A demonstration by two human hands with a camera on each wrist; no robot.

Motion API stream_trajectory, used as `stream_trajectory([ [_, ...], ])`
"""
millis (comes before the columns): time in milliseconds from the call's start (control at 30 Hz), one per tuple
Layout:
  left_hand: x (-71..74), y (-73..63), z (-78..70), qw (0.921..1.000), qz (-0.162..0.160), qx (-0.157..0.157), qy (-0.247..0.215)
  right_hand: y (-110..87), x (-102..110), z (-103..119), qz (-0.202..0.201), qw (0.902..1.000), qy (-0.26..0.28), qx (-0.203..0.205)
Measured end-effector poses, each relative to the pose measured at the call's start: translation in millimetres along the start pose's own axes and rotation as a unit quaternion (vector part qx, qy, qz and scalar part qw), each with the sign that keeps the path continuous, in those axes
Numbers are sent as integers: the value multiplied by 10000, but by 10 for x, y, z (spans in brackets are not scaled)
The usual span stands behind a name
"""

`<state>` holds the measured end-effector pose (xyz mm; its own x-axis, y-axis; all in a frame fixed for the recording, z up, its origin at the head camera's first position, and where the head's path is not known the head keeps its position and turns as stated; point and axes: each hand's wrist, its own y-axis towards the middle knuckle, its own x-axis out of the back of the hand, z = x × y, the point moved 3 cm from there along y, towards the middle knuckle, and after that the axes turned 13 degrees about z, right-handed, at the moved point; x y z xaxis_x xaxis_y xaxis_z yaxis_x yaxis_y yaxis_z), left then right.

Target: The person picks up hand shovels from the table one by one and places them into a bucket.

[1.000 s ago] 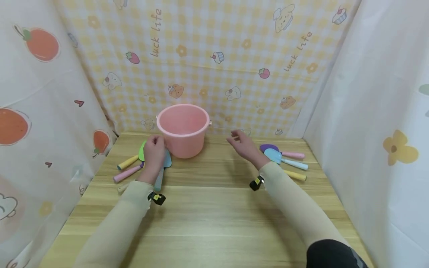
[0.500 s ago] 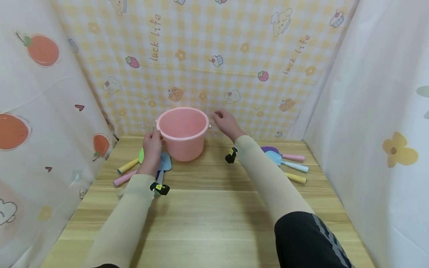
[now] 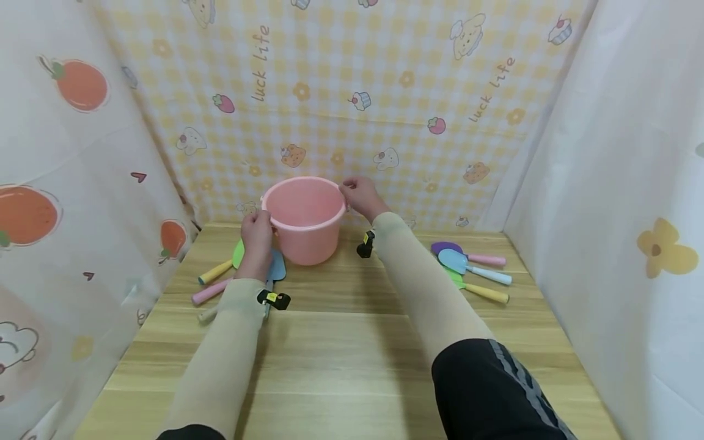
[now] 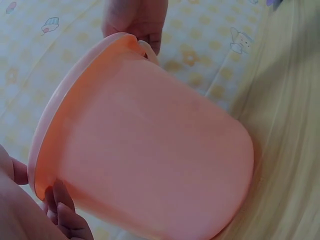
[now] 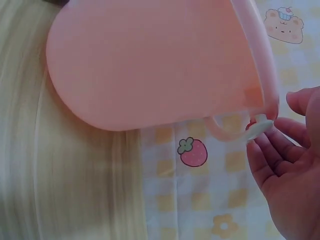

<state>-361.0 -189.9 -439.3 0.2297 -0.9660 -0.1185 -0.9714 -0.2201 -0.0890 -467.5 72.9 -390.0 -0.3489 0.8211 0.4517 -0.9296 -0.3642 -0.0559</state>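
A pink plastic bucket (image 3: 305,244) stands upright on the wooden table against the back cloth. At its left rim, my left hand (image 3: 256,235) has the thumb by the edge and the fingers curled below, holding it, as the left wrist view shows. My right hand (image 3: 362,194) is at the opposite rim. In the right wrist view its fingers (image 5: 272,155) touch the white handle knob (image 5: 259,128) from below, while the thumb stands slightly off the rim. The bucket's handle (image 5: 220,131) hangs down on the far side.
Several small garden trowels lie to the left, among them a blue trowel (image 3: 277,267) and one with a pink handle (image 3: 211,292), partly hidden by my left arm. Purple (image 3: 447,247), light blue (image 3: 453,261) and green (image 3: 455,277) trowels fan out on the right. Printed cloth encloses the table.
My right hand has moved left and away from me, from above the table to the bucket's right rim. My left hand has risen slightly to the left rim. The bucket stays in place.
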Motion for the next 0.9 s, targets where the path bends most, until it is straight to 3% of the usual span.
stream_trajectory([
  [233,2,57,-10,9999,-63,-33,-70,8,-45,-49,148,9998,34,-106],
  [400,-20,82,-71,9994,117,-214,-241,-44,-22,-90,-12,9993,357,131],
  [600,-151,101,-127,9968,437,-481,-464,-191,116,-149,-380,9972,623,179],
  [900,-353,81,-93,9950,784,-536,-316,-482,342,-249,-454,9939,998,106],
])
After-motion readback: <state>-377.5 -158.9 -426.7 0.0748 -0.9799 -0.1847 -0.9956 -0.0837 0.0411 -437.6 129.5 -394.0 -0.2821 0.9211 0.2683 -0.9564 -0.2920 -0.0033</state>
